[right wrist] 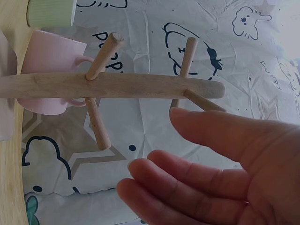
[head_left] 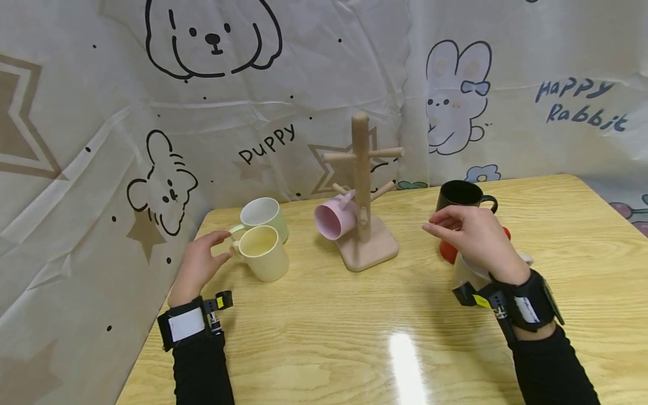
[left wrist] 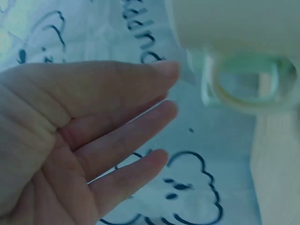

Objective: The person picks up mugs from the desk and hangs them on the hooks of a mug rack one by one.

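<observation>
My left hand [head_left: 198,264] is beside the handles of two mugs at the left, its fingers loosely extended and holding nothing. Nearest to it is a yellow mug [head_left: 265,256], with a pale green mug [head_left: 268,216] just behind; both stand upright. In the left wrist view a gap shows between the fingertips [left wrist: 168,110] and the mug handles [left wrist: 208,84]. My right hand [head_left: 473,236] hovers above the mugs at the right, fingers relaxed around nothing. A pink mug [head_left: 331,220] hangs tilted on a low peg of the wooden mug tree [head_left: 361,185].
Under and behind my right hand are a black mug [head_left: 448,194], a red mug [head_left: 448,251] and a cream mug [head_left: 468,273], the latter two partly hidden. A printed curtain [head_left: 324,67] hangs behind the wooden table [head_left: 324,349].
</observation>
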The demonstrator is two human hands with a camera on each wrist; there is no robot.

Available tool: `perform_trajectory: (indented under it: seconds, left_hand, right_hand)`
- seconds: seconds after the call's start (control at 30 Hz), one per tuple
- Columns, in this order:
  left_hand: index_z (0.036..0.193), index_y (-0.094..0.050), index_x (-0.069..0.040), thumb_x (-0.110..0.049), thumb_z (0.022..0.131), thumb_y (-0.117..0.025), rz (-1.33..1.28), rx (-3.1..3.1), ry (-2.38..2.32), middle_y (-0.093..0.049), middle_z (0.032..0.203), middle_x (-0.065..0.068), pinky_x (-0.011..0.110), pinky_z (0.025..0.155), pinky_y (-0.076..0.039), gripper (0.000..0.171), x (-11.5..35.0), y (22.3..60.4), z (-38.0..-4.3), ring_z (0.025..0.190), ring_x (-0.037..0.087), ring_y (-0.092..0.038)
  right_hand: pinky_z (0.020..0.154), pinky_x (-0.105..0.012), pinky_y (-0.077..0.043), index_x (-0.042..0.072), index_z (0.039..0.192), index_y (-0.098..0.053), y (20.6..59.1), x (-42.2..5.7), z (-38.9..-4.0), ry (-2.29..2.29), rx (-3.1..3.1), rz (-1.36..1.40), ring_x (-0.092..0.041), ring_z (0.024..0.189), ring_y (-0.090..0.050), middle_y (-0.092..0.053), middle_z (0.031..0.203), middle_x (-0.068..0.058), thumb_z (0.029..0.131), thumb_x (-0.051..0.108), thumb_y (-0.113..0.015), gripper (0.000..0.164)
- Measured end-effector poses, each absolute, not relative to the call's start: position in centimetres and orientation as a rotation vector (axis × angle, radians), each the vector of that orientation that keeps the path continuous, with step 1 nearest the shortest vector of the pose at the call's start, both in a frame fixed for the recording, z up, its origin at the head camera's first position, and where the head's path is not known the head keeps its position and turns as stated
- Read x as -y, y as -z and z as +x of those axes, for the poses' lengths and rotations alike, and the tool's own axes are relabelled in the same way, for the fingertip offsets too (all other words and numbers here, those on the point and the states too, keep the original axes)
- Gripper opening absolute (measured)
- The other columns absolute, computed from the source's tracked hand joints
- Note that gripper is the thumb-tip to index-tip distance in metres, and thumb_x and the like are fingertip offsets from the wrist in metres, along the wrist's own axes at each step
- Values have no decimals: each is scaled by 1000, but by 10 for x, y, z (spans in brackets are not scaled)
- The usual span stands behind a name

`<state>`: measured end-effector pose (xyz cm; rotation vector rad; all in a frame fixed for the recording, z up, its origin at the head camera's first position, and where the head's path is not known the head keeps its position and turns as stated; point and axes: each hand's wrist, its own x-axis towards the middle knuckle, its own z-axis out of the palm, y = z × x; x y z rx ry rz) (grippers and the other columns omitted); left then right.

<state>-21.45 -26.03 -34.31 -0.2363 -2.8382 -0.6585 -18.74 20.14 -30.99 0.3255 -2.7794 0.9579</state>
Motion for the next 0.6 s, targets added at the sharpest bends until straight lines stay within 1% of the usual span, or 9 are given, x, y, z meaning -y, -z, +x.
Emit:
perform_trajectory:
  seconds: [0.13, 0.27, 0.37, 0.47, 0.6]
  left_hand:
    - [119, -55, 7, 2, 80, -64, -222, 2875, 704, -56, 118, 29, 55, 92, -42, 41, 272, 351, -223, 107, 44, -55]
    - [120, -55, 7, 2, 80, -64, -253, 2893, 755, -57, 118, 28, 53, 93, -43, 41, 275, 361, -229, 109, 43, -55]
    - [119, -55, 8, 4, 81, -63, -288, 2889, 752, -58, 117, 29, 53, 94, -41, 39, 274, 369, -234, 110, 43, -54]
    - [116, -56, 8, 5, 81, -62, -302, 2870, 701, -58, 115, 29, 54, 94, -42, 36, 271, 376, -239, 108, 44, -54]
    - [114, -58, 7, 5, 84, -59, -281, 2861, 604, -60, 112, 28, 52, 89, -45, 31, 268, 384, -243, 104, 44, -57]
  right_hand:
    - [64, -28, -49, 6, 96, -68, 311, -201, -189, -946, 2782, 323, -21, 77, -63, -70, 87, -9, 85, 31, -65, 28]
    - [69, -35, -52, 6, 98, -68, 311, -200, -190, -957, 2807, 332, -22, 81, -63, -70, 89, -9, 85, 34, -64, 30]
    - [73, -38, -52, 5, 98, -67, 310, -200, -189, -959, 2824, 342, -22, 82, -63, -69, 90, -10, 85, 34, -64, 31]
    - [73, -39, -51, 5, 98, -67, 310, -200, -189, -955, 2833, 355, -21, 82, -62, -69, 89, -9, 85, 33, -65, 31]
    - [74, -39, -51, 4, 98, -67, 310, -199, -189, -951, 2842, 373, -21, 82, -62, -68, 90, -9, 86, 33, -64, 31]
